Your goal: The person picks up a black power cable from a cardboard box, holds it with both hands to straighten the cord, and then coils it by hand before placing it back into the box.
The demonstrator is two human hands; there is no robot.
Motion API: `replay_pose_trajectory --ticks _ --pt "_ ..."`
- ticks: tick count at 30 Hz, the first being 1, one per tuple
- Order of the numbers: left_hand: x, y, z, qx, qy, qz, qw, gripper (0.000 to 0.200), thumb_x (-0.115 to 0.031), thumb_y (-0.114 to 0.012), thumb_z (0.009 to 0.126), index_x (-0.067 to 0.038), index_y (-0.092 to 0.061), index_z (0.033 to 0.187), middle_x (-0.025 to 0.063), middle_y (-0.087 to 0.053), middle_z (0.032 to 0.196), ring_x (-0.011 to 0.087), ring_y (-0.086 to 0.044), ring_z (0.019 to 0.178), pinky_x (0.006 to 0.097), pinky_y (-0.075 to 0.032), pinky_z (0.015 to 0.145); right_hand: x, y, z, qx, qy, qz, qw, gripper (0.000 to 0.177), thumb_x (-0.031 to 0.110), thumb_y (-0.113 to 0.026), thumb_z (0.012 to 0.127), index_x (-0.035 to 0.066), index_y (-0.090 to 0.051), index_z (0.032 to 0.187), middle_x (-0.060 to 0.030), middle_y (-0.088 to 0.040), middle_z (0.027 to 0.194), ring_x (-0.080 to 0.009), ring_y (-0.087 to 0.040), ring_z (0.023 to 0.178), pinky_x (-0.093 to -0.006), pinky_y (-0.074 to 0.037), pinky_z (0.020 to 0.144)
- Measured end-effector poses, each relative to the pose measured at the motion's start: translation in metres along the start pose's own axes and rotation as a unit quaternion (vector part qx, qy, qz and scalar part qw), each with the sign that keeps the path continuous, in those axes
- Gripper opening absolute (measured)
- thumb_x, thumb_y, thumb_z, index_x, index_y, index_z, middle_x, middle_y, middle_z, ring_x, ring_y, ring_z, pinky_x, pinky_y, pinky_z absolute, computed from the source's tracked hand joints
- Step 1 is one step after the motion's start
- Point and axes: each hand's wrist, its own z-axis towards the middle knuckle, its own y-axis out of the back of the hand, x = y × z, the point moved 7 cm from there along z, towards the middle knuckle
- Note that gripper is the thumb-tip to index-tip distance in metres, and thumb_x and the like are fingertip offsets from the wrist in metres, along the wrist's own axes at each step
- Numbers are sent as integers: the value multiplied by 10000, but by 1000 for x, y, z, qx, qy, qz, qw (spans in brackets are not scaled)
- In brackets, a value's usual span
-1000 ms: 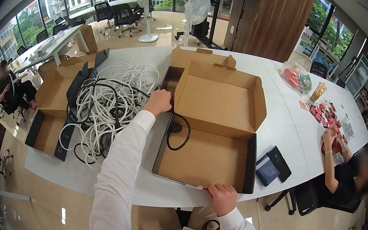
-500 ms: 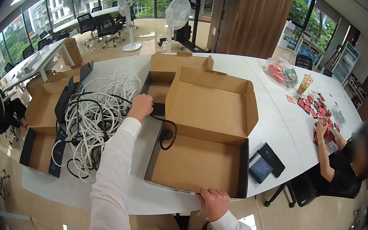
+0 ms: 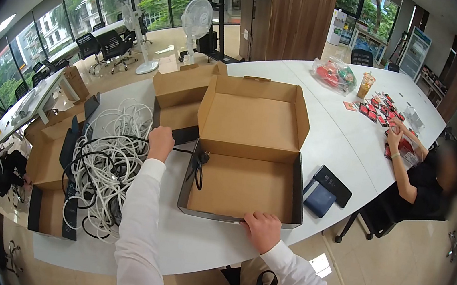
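Black cable (image 3: 182, 150) drawn leftward, left hand (image 3: 161, 143) gripping, plug (image 3: 204, 156) inside box (image 3: 245, 188)

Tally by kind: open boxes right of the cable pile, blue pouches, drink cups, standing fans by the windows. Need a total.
Open boxes right of cable pile: 2 (front box, rear box)
Blue pouch: 1
Drink cup: 1
Standing fans: 2 (left fan, right fan)
Total: 6

We see tall windows (image 3: 94, 1) upper left, wood-panelled wall (image 3: 300, 22) top centre, glossy tiled floor (image 3: 396, 268) lower right, white counter (image 3: 344, 140) mid-frame.
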Motion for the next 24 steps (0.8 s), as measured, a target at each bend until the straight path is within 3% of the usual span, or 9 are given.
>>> replay_pose_trajectory --ticks 6,9,10,13,14,17,18,21,24 --pt "0 -13 -5 23 16 33 999 77 -88 -699 752 -54 -751 797 167 -728 834 336 -719 825 422 -576 730 -5 0 -5 17 -25 -9 1000 200 247 -772 751 127 -612 762 -53 -590 680 -259 -628 637 -398 -469 576" --pt "2 -14 -8 -40 -7 27 999 54 -66 -682 753 -63 -737 754 144 -719 770 328 -711 793 424 -573 704 -6 4 -7 18 -29 -16 999 204 254 -769 752 123 -613 765 -56 -589 677 -266 -626 629 -404 -471 575" --pt "4 -19 -9 7 -5 21 1000 125 -65 -668 771 -50 -710 888 154 -723 889 321 -699 856 422 -569 701 -6 5 -6 16 -23 -15 999 204 254 -767 754 123 -611 765 -56 -588 677 -266 -625 630 -405 -471 575" --pt "0 -7 -29 -9 -16 8 1000 318 -73 -667 782 -40 -643 1097 188 -656 1176 316 -648 1046 435 -555 769 -6 5 -2 16 -8 -7 1000 198 252 -762 758 124 -613 785 -55 -588 690 -261 -624 650 -404 -471 585" --pt "-4 -5 -38 19 -25 14 999 487 -93 -670 802 -44 -549 1271 202 -511 1373 332 -536 1227 466 -506 887 -7 3 -1 16 1 -6 1000 195 249 -761 760 125 -617 805 -53 -590 703 -256 -624 667 -401 -472 595" --pt "-18 10 -73 -119 -83 32 989 538 -111 -683 806 -47 -544 1322 203 -489 1384 345 -480 1290 490 -448 968 -10 2 3 -19 33 -11 999 202 225 -760 761 128 -628 879 -34 -593 757 -236 -616 739 -391 -469 633" --pt "-27 22 -84 -102 -89 11 991 542 -144 -694 819 -36 -548 1330 218 -499 1360 371 -466 1306 498 -420 1006 -11 5 3 -35 43 -15 998 212 215 -760 761 129 -632 906 -26 -594 777 -228 -612 767 -387 -467 648" --pt "-50 55 -128 -76 -147 -55 985 455 -145 -686 836 -15 -587 1261 208 -567 1274 369 -543 1203 476 -459 948 -9 7 2 -23 45 -4 999 310 174 -757 762 125 -656 1050 -40 -618 922 -236 -606 901 -377 -477 714" --pt "-87 123 -197 -38 -151 -170 973 325 -112 -653 869 1 -617 1171 174 -659 1060 369 -630 940 437 -503 807 0 41 -11 -78 88 74 990 380 91 -743 755 123 -670 1127 -74 -622 1070 -270 -592 1011 -384 -495 789"
